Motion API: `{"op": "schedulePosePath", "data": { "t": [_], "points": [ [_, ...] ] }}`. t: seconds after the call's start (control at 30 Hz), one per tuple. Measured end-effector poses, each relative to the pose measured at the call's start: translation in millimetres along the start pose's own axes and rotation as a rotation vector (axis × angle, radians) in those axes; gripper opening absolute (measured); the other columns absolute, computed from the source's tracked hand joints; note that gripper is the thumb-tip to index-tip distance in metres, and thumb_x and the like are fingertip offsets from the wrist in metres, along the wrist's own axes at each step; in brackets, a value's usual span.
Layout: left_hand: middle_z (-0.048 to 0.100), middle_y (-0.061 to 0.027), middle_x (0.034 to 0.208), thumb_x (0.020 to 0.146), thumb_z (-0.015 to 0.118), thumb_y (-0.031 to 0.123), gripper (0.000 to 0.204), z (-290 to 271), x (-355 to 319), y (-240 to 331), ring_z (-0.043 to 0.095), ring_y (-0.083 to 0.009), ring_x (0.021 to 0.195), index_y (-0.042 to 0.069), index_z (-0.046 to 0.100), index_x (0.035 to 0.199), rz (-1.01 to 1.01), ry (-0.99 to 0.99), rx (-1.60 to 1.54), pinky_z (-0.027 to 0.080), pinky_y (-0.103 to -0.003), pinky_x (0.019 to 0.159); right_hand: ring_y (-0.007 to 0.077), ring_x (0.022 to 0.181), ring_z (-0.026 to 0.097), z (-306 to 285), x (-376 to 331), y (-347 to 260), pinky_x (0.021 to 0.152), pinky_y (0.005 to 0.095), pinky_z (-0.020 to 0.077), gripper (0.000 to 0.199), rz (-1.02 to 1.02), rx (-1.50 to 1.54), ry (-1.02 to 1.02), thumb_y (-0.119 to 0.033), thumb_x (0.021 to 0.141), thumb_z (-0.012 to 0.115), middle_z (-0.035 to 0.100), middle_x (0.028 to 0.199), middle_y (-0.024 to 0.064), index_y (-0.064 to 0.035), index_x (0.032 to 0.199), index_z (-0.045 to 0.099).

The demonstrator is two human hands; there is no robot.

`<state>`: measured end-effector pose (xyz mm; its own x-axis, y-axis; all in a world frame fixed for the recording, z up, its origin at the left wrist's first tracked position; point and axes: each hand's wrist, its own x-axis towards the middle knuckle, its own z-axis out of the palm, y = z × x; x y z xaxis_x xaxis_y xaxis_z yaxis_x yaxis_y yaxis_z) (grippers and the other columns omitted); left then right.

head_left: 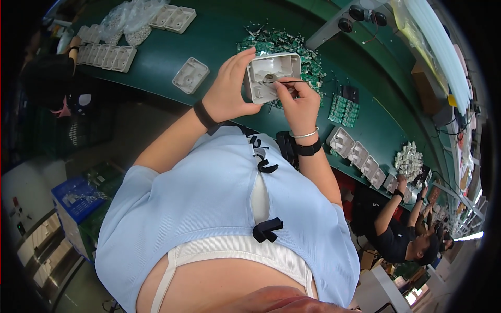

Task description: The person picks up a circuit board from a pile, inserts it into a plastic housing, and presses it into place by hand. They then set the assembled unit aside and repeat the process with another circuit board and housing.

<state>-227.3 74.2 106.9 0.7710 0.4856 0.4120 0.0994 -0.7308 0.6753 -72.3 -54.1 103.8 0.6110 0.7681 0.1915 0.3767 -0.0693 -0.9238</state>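
My left hand [227, 93] grips a white plastic housing [272, 64] by its left side, fingers along the upper edge and thumb near the lower corner. The housing is tilted so that its hollow inside faces me. My right hand [301, 107] reaches over its lower right side, with thumb and fingers pinched on a thin black wire [294, 81]. One end of that wire lies within the housing, near a round opening. Behind the housing spreads a heap of small green circuit boards [313, 63]. Another white housing [191, 75] lies open side up to the left.
Rows of white housings stand at the far left [107, 56] and along the right edge [358, 155]. Flat green boards [343, 110] lie right of my hand. Farther right, a co-worker [394, 229] reaches toward a pile of white parts [408, 159]. A grey post [329, 28] rises behind.
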Motion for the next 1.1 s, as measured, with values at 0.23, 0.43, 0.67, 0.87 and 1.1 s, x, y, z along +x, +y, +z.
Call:
{"op": "schedulePosePath", "data": {
  "t": [0.23, 0.43, 0.67, 0.87, 1.1],
  "points": [
    [0.043, -0.0191, 0.144, 0.059, 0.082, 0.016, 0.094, 5.9, 1.1, 5.6, 0.044, -0.0372, 0.134, 0.003, 0.036, 0.141, 0.014, 0.002, -0.026, 0.036, -0.043, 0.112, 0.0208, 0.066, 0.066, 9.3, 1.6, 4.4, 0.058, 0.0284, 0.0500, 0.017, -0.638, -0.432, 0.053, 0.000, 0.078, 0.074, 0.071, 0.086, 0.0074, -0.0064, 0.093, 0.070],
    [0.042, -0.0193, 0.145, 0.061, 0.081, 0.012, 0.093, 9.6, -3.4, 8.1, 0.046, -0.0362, 0.134, 0.005, 0.034, 0.141, -0.074, 0.009, -0.198, 0.041, -0.041, 0.109, 0.0263, 0.070, 0.067, 10.5, -3.4, 0.4, 0.062, 0.0337, 0.0522, 0.024, -0.740, -0.442, 0.027, 0.002, 0.073, 0.075, 0.070, 0.087, 0.0065, -0.0080, 0.094, 0.066],
    [0.041, -0.0185, 0.145, 0.061, 0.080, 0.010, 0.093, 14.9, -5.2, 12.0, 0.047, -0.0352, 0.133, 0.007, 0.032, 0.141, -0.088, -0.003, -0.264, 0.045, -0.040, 0.105, 0.0267, 0.073, 0.067, 20.8, -13.0, 11.1, 0.064, 0.0344, 0.0507, 0.022, -0.456, -0.272, 0.073, 0.001, 0.072, 0.076, 0.070, 0.087, 0.0063, -0.0063, 0.091, 0.066],
    [0.040, -0.0166, 0.146, 0.063, 0.080, 0.010, 0.095, 13.7, -6.9, 10.2, 0.054, -0.0325, 0.127, 0.008, 0.032, 0.144, -0.104, -0.036, -0.209, 0.051, -0.038, 0.097, 0.0283, 0.074, 0.066, 5.9, 2.7, 17.4, 0.064, 0.0333, 0.0498, 0.019, -0.584, -0.309, -0.134, 0.002, 0.074, 0.074, 0.070, 0.085, 0.0072, -0.0030, 0.091, 0.067],
    [0.040, -0.0152, 0.147, 0.065, 0.081, 0.008, 0.096, 8.1, -5.8, 5.9, 0.061, -0.0275, 0.119, 0.009, 0.032, 0.146, -0.184, -0.047, -0.239, 0.057, -0.032, 0.086, 0.0236, 0.077, 0.063, -18.6, -16.4, 23.7, 0.070, 0.0332, 0.0503, 0.022, -0.381, -0.261, 0.130, 0.004, 0.076, 0.073, 0.068, 0.089, 0.0079, -0.0032, 0.096, 0.070]
  ]
}}
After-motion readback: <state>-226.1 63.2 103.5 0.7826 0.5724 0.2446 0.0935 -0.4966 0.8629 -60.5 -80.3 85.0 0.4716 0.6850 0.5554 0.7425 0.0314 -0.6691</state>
